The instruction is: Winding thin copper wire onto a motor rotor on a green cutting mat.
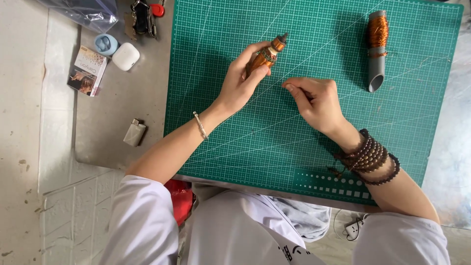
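Note:
My left hand [241, 81] grips a small brown wooden spindle-shaped piece [266, 55] with copper windings, held tilted above the green cutting mat [294, 142]. My right hand [314, 100] hovers just right of it, thumb and forefinger pinched together as if on a very thin wire, which I cannot make out. A thin silver bangle sits on my left wrist; dark bead bracelets wrap my right wrist.
A grey tube wound with copper wire [377, 46] lies at the mat's upper right. Off the mat to the left are a white earbud case [126, 56], a blue round case [105, 43], a small box [87, 70], a grey lighter-like object [134, 132] and keys [143, 19].

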